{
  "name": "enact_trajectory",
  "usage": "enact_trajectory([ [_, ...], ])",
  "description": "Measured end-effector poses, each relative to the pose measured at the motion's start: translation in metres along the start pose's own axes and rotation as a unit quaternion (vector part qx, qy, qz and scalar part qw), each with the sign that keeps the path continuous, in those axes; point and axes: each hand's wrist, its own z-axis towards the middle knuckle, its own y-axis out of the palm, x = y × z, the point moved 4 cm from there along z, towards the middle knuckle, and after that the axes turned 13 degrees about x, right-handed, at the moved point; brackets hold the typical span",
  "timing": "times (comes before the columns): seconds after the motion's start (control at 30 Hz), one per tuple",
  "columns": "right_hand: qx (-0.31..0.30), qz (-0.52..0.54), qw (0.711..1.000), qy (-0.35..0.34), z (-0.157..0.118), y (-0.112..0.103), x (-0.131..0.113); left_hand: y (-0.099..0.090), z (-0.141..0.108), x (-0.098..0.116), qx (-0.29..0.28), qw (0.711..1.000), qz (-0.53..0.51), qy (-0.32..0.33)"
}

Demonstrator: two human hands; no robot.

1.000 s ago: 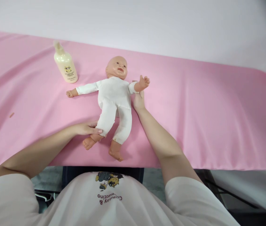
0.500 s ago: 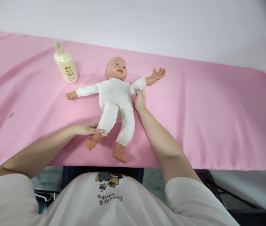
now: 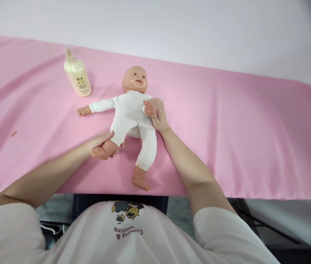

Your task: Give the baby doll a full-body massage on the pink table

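A baby doll (image 3: 129,108) with a white cloth body lies on its back on the pink cloth, head away from me. My left hand (image 3: 107,141) is wrapped round its leg on the left side, just above the foot, and that leg is bent and raised. My right hand (image 3: 159,115) grips the doll's arm on the right side, which is folded in over the chest. The doll's hand partly covers my right fingers. Its other arm stretches out to the left, and its other leg lies straight toward me.
A cream pump bottle (image 3: 78,79) with a cow picture stands left of the doll's head. The pink cloth (image 3: 243,139) spreads over the table to its front edge. A small brownish strip (image 3: 14,134) lies on the cloth at far left. Behind is a white surface (image 3: 188,33).
The doll's arm in my right hand has folded inward from outstretched to across the chest. My left hand has lifted the doll's leg, bending it up and to the left.
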Motion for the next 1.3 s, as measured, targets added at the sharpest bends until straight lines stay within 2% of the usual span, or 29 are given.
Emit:
enact_trajectory([
  [0.1,-0.038,-0.027,0.998,-0.046,0.002,0.001,-0.013,-0.008,0.004,-0.006,0.017,0.998,-0.057,-0.033],
  [0.2,-0.055,-0.048,0.995,-0.073,0.003,0.003,-0.02,-0.011,0.005,-0.01,0.04,0.996,-0.067,-0.052],
  [0.37,-0.034,-0.028,0.996,-0.071,0.002,0.004,-0.018,-0.008,0.002,-0.004,0.03,0.996,-0.08,-0.039],
  [0.63,0.074,0.029,0.993,0.085,-0.002,-0.001,0.02,0.014,-0.01,-0.004,-0.087,0.992,-0.062,-0.063],
  [0.8,0.093,0.021,0.989,0.116,0.0,-0.005,0.033,0.023,-0.018,-0.003,-0.202,0.975,0.0,-0.094],
  [0.93,0.119,0.061,0.977,0.166,0.001,-0.005,0.045,0.031,-0.02,0.004,-0.262,0.958,0.046,-0.102],
  [1.13,0.194,0.14,0.946,0.217,-0.003,-0.001,0.071,0.031,-0.019,0.004,-0.24,0.965,0.036,-0.103],
  [1.23,0.207,0.132,0.947,0.209,-0.005,-0.003,0.072,0.026,-0.019,-0.002,-0.224,0.969,0.006,-0.103],
  [1.3,0.192,0.12,0.955,0.193,-0.005,-0.003,0.065,0.023,-0.019,-0.005,-0.21,0.972,-0.012,-0.102],
])
